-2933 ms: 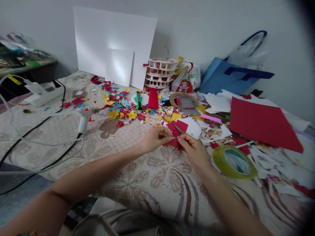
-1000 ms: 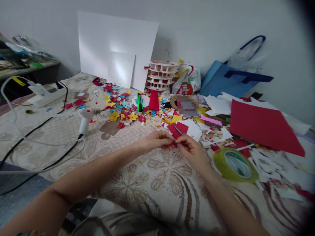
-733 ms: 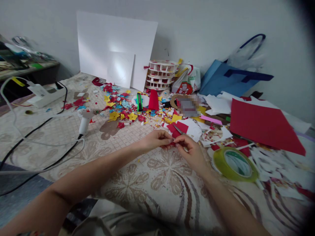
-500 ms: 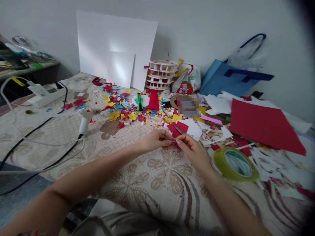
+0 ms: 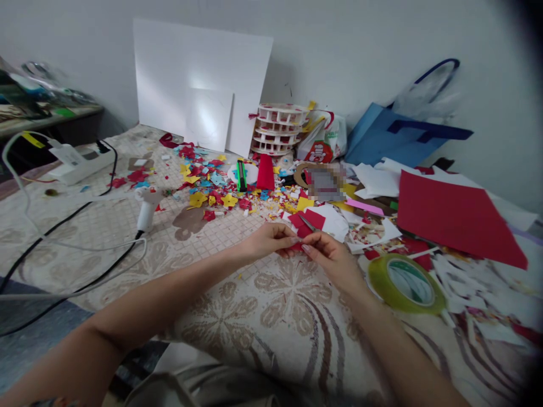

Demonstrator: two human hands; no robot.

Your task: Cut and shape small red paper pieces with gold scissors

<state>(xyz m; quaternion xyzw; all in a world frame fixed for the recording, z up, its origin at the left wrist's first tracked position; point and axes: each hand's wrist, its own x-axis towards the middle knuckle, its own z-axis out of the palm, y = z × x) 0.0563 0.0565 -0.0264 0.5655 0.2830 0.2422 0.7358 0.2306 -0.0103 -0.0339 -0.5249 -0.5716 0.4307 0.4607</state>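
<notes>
A small red paper piece (image 5: 296, 247) is pinched between the fingertips of both hands, low over the patterned tablecloth. My left hand (image 5: 274, 239) grips it from the left, thumb against fingers. My right hand (image 5: 328, 254) holds its right side, thumb and forefinger pressed together. Just beyond the fingertips, scissors (image 5: 307, 223) lie on red paper (image 5: 314, 218), their handles partly hidden by my right hand. The fingers cover much of the small piece, so its exact shape cannot be made out.
A glue gun (image 5: 146, 212) with a black cable rests at left, near a power strip (image 5: 80, 164). Yellow-green tape (image 5: 405, 284) lies right of my right hand. Paper flowers (image 5: 197, 199), a white tiered model (image 5: 280, 129), red sheet (image 5: 458, 217) and blue bag (image 5: 394, 135) sit farther back.
Both hands stay nearly in place. Their fingertips have shifted slightly around the red piece, and a little more of it shows between them.
</notes>
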